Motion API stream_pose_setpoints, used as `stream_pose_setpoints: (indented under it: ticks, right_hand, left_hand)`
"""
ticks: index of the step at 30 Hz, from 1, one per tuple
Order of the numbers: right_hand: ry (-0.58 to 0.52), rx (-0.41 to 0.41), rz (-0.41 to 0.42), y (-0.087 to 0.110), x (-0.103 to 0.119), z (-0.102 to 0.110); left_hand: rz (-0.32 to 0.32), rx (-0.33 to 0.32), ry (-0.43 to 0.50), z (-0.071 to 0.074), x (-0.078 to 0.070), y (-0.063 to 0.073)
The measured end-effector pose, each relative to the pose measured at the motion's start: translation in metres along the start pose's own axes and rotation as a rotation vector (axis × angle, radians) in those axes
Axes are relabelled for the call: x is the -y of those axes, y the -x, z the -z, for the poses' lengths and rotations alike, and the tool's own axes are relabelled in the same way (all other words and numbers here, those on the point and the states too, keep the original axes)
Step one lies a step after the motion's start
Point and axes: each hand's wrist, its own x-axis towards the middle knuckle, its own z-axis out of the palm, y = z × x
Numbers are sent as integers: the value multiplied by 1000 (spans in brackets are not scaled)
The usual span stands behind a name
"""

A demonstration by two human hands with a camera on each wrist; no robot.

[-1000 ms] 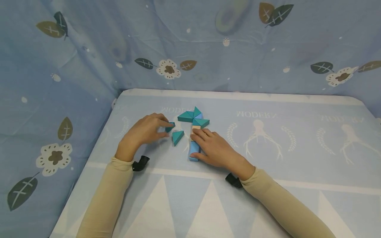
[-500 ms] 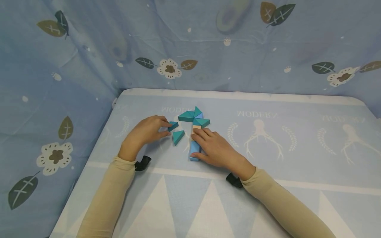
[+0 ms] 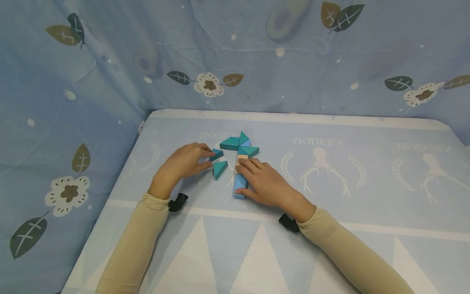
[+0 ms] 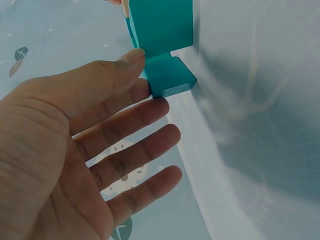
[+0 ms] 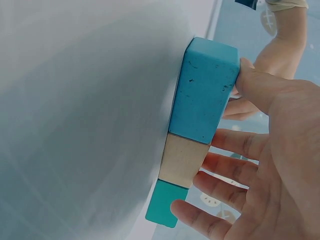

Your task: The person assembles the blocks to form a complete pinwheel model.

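My left hand (image 3: 186,160) rests its index fingertip on a teal triangular block (image 3: 218,155); its thumb lies close to a second teal triangular block (image 3: 220,170). The left wrist view shows the fingers of this hand extended, with the nearer teal block (image 4: 162,25) by the thumb tip. My right hand (image 3: 267,183) lays its fingers along a column of blocks. In the right wrist view the column has a long blue block (image 5: 202,95), a bare wood block (image 5: 182,157) and a teal block (image 5: 167,202). The thumb touches the blue block's end.
Beyond the column, several teal triangular blocks (image 3: 229,143) and a light-blue one (image 3: 247,143) form a pinwheel shape. They lie on a patterned table mat (image 3: 352,163). A blue patterned curtain (image 3: 257,53) hangs behind the table and on its left.
My left hand has slid right, pushing the farther teal triangular block toward the column; it now sits just above the other loose triangular block. My right hand has stayed in place.
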Motion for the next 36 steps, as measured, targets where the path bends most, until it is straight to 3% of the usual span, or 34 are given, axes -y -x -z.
stream_pose_setpoints:
  ticks: [20, 36]
  right_hand:
    - [1, 6, -4, -1, 0, 0]
    - [7, 15, -12, -1, 1, 0]
  left_hand:
    - [-35, -48, 33, -4, 0, 0]
    - [-17, -15, 38, -6, -7, -3]
